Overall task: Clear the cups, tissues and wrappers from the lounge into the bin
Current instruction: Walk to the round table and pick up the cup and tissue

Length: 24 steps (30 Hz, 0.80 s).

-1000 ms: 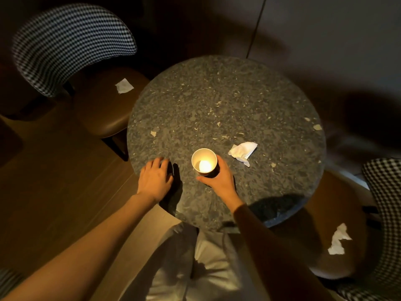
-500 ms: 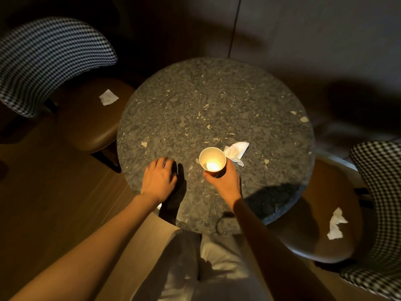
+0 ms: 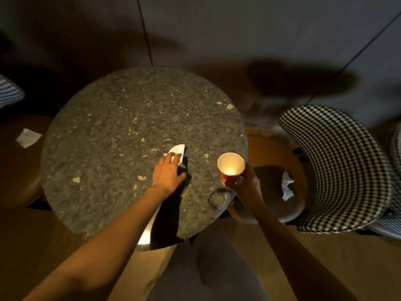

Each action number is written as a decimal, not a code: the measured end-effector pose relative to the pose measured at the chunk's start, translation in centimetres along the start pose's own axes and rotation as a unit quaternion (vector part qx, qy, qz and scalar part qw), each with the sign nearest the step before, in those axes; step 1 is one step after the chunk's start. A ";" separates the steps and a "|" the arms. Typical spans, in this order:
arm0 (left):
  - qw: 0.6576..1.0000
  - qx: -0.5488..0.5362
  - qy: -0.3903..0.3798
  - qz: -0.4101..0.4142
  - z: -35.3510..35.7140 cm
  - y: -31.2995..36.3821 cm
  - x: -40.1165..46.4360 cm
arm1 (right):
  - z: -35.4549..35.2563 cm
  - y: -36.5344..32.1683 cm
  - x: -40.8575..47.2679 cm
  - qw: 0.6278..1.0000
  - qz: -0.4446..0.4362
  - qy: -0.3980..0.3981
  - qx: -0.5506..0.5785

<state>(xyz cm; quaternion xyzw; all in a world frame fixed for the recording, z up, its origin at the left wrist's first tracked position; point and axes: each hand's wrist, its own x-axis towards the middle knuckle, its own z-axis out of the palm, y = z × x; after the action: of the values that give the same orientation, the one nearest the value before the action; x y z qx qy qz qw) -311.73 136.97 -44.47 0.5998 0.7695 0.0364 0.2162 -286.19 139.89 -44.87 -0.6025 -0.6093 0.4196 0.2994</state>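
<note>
Left hand flat, fingers on tissue, not yet closed: bunch and pinch firmly. Right hand wrapped round cup: keep upright.

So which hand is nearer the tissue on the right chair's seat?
Right. The right hand holds the cup just beyond the table edge, beside that tissue. The left hand is farther, over the table's tissue.

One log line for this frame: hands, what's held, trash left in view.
right hand: holds cup off table | left hand: on tissue, table | left: chair tissues
</note>
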 end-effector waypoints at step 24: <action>0.980 -0.169 0.040 0.098 0.7 -3.4 2.4 | 2.3 -1.1 -7.7 0.996 0.022 0.084 -0.030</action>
<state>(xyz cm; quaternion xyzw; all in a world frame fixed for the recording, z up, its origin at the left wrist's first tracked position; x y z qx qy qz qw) -315.00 138.12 -46.90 0.6249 0.6980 0.2111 0.2789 -288.00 132.04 -43.92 -0.6577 -0.5810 0.3553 0.3218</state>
